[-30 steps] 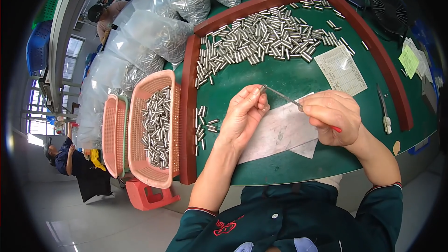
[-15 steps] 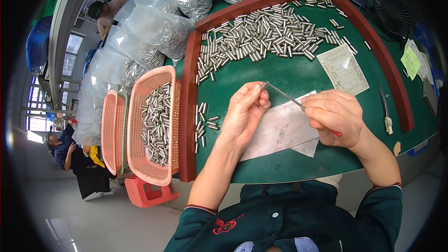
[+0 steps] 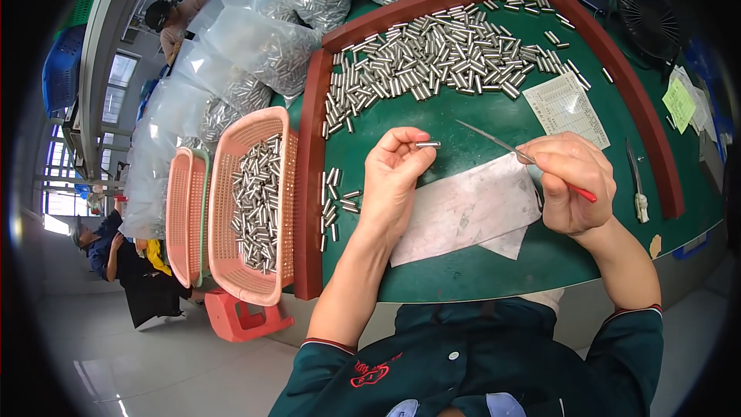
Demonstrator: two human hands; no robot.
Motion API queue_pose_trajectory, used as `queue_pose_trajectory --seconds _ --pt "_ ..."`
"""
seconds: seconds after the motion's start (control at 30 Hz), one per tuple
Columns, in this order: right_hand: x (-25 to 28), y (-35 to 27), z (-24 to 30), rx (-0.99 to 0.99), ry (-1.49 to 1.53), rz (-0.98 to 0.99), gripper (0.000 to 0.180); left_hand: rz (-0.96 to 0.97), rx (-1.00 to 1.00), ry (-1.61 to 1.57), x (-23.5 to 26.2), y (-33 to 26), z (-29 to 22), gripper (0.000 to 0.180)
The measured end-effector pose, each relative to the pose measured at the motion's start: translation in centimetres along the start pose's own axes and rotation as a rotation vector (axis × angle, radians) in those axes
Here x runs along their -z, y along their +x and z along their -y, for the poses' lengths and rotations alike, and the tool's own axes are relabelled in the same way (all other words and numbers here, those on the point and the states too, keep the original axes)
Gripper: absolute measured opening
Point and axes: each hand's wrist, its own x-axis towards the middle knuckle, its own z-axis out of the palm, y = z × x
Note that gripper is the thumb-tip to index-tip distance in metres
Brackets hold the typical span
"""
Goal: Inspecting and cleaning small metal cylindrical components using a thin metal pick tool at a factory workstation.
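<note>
A small shiny metal cylinder (image 3: 429,144) is pinched between the thumb and fingers of my left hand (image 3: 392,177), its end sticking out to the right. My right hand (image 3: 573,179) is closed round a slim needle file (image 3: 494,140) with a red handle. The file's tip points up and left, a short way apart from the cylinder. Below both hands lies a smudged whitish sheet (image 3: 463,216) on the green tabletop. Many similar cylinders form a heap (image 3: 424,58) beyond my hands, and several more (image 3: 332,201) lie left of my left wrist.
A dark red wooden rail (image 3: 310,185) borders the work area. Left of it stand a pink basket (image 3: 220,208) of cylinders and a second pink basket (image 3: 179,216). Filled clear bags (image 3: 266,54) line the far left. Tweezers (image 3: 636,181), a printed card (image 3: 566,114) and a black fan (image 3: 647,19) are rightward.
The file has drawn away from the cylinder as my right hand moved slightly right and turned. My left hand now shows the cylinder lying sideways, its end toward the right.
</note>
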Motion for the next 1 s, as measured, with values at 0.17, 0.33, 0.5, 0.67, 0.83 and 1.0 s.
queue_pose_trajectory --seconds 0.17,0.33,0.5,0.67,0.83,1.0 --pt "0.2 -0.1 -0.2 -0.025 0.002 0.000 0.013 -0.001 -0.082 0.112 -0.6 0.0 0.1 0.017" --pt "0.2 0.1 -0.2 -0.039 -0.002 0.024 0.013 -0.041 -0.010 0.068 -0.4 0.2 0.0 0.017" --pt "0.0 0.1 0.2 -0.059 -0.028 0.046 0.012 -0.158 -0.588 0.601 0.1 -0.2 -0.4 0.012" --pt "0.4 -1.0 0.0 -0.138 0.013 0.068 0.014 -0.330 -1.100 1.125 1.4 -2.9 -5.1 0.021" --pt "-0.2 -0.8 0.4 -0.113 0.031 0.110 0.015 -0.807 -0.919 1.571 6.9 -6.5 -10.9 0.019" --pt "-0.1 -1.1 0.4 -0.152 0.043 0.121 0.018 -0.864 -0.751 1.176 9.5 -8.8 -11.0 0.018"
